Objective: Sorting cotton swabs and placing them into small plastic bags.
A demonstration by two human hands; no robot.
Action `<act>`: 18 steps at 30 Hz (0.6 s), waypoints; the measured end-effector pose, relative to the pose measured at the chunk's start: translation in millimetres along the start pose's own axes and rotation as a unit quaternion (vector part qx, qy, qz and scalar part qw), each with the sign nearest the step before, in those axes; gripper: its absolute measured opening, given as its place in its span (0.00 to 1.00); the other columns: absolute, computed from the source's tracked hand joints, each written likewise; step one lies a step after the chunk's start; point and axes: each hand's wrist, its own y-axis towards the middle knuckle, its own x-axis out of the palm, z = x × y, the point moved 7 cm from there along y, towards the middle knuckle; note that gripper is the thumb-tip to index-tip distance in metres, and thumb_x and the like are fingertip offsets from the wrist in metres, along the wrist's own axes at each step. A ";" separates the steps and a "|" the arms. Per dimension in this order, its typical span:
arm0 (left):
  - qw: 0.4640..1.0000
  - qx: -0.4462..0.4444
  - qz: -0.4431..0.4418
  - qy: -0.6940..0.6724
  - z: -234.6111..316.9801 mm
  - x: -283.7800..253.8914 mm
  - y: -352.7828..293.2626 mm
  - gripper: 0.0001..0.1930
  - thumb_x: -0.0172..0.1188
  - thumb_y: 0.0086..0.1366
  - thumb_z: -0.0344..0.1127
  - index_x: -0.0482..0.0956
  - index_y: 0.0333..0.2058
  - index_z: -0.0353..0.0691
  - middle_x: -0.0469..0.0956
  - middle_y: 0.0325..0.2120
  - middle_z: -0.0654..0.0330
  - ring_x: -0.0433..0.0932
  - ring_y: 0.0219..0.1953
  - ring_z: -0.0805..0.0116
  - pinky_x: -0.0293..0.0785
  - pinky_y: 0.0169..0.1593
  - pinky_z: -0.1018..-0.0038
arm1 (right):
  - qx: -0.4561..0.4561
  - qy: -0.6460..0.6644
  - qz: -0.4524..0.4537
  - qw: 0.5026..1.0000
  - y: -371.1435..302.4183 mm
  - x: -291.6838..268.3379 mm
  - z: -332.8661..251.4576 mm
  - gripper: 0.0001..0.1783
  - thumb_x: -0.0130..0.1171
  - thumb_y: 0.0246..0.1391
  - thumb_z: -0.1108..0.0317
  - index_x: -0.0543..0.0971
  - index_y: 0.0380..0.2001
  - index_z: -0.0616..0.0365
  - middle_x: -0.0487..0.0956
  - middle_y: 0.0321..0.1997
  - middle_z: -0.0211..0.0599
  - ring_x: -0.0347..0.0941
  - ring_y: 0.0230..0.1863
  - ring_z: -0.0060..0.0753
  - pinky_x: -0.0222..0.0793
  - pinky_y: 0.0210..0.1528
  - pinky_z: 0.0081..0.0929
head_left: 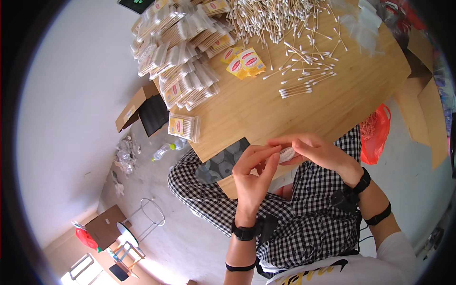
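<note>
A bundle of cotton swabs (287, 155) is held between my two hands over the table's near edge, its white tips facing up. My right hand (319, 151) curls around it from the right, fingers along the far side and thumb on top. My left hand (255, 172) closes on its left end, thumb and fingertips drawn together; the lower part is hidden by the fingers. Beyond my hands, loose cotton swabs (297, 89) lie in a small row. Several yellow printed cards (246, 62) rest left of them.
Packed swab bags (183, 61) are heaped at the far left of the wooden table (256, 111); one bag (183, 125) sits at its left edge. A big swab pile (270, 19) lies at the back. A dark patterned sheet (223, 161) is beside my left hand. A red bag (376, 137) hangs right.
</note>
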 end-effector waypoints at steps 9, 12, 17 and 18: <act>0.961 0.186 0.041 0.202 30.8 2.3 -3.6 0.07 0.67 0.52 0.22 0.86 0.32 0.37 0.79 0.28 0.64 0.72 0.28 0.73 0.67 0.30 0.77 | 0.003 -0.005 0.011 1.000 -1.4 5.4 5.2 0.41 0.38 0.66 0.38 0.68 0.60 0.68 0.73 0.60 0.45 0.73 0.58 0.33 0.74 0.57 0.31; 0.942 0.242 0.054 0.227 42.6 2.5 -17.1 0.06 0.68 0.51 0.22 0.86 0.30 0.36 0.79 0.27 0.64 0.72 0.28 0.74 0.66 0.29 0.78 | 0.008 0.037 -0.014 0.999 -6.8 11.8 -3.0 0.43 0.37 0.65 0.36 0.68 0.60 0.69 0.74 0.59 0.48 0.73 0.59 0.37 0.74 0.57 0.34; 0.946 0.238 0.054 0.214 23.6 -6.8 -21.4 0.05 0.65 0.55 0.22 0.85 0.32 0.34 0.79 0.31 0.61 0.74 0.34 0.70 0.70 0.38 0.77 | 0.019 0.057 -0.004 0.998 -2.6 11.7 8.7 0.44 0.35 0.65 0.35 0.69 0.60 0.69 0.74 0.58 0.51 0.73 0.59 0.39 0.75 0.57 0.34; 0.962 0.194 0.033 0.188 16.9 -7.6 -18.3 0.05 0.64 0.57 0.21 0.85 0.33 0.34 0.80 0.33 0.59 0.75 0.35 0.70 0.70 0.40 0.77 | 0.027 0.025 0.005 0.999 -2.7 10.7 10.4 0.44 0.34 0.65 0.35 0.69 0.59 0.69 0.74 0.58 0.51 0.74 0.58 0.39 0.75 0.57 0.34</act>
